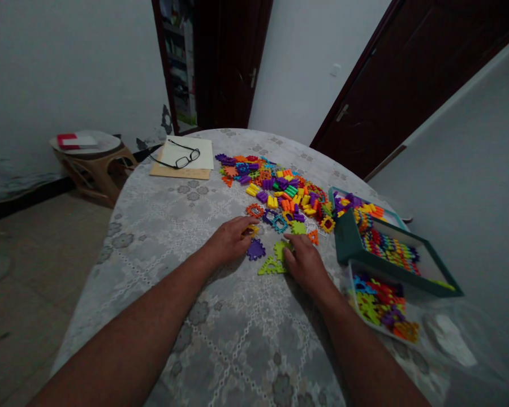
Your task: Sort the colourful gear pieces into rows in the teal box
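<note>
My left hand (231,242) is closed, with a yellow toothed building piece (251,230) between its thumb and fingers, just above the tablecloth. Beside its fingertips lies a purple toothed square (255,250). My right hand (304,261) has thumb and index finger at the edge of a lime-green toothed square (279,249), which it partly hides. Touching or close to that square is a lime-green triangle piece (271,265). Beyond the hands are an orange-red ring piece (255,210), a teal ring piece (279,224), another lime-green piece (298,227) and an orange triangle (313,237).
A heap of mixed plastic pieces (280,183) spreads across the far side of the round table (233,339). On the right stand a dark green box (346,237) and a clear tub (353,294), both holding pieces. Eyeglasses (182,162) rest on papers (203,150) at far left.
</note>
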The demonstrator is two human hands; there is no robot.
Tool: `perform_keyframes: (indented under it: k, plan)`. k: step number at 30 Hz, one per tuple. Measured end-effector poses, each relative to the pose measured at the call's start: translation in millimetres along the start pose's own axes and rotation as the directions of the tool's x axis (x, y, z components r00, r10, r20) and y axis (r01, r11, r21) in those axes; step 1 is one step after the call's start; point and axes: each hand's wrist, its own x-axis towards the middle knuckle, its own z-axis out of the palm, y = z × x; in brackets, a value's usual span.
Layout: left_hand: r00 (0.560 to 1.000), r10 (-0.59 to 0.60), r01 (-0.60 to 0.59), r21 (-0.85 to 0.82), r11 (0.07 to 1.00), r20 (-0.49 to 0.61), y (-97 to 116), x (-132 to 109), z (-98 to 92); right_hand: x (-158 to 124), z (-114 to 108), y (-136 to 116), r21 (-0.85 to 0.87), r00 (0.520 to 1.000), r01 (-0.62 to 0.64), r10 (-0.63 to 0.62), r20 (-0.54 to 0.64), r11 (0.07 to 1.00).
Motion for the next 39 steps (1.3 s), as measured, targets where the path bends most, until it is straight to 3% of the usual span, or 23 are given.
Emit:
perform_keyframes:
  k: [7,12,23,28,34,39]
  plan:
    - [0.986,0.125,-0.13,0.038,0.991,0.114,3,-7,-5.2,1,0,3,0.248,0.978,-0.145,0.177,-0.11,0.958]
    - [0.982,0.101,-0.117,0.095,0.989,0.16,5,-11,-7.7,2,8,-7,0.393,0.964,-0.167,0.234,-0.128,0.904]
    - [0.98,0.055,-0.089,0.176,0.98,0.189,10,-9,-7.4,0,12,-32,0.37,0.993,-0.069,0.098,-0.061,0.927]
    - [0.971,0.08,-0.132,0.229,0.964,0.224,17,-11,-7.7,2,12,-38,0.297,0.999,0.036,-0.033,-0.014,0.954]
    - [0.962,0.15,-0.184,0.135,0.974,0.23,17,-9,-1.2,2,17,-31,0.223,0.977,0.2,-0.175,-0.125,0.954]
    - [0.958,0.173,-0.188,0.043,0.981,0.231,18,-9,-0.3,5,20,-22,0.175,0.924,0.334,-0.285,-0.256,0.926]
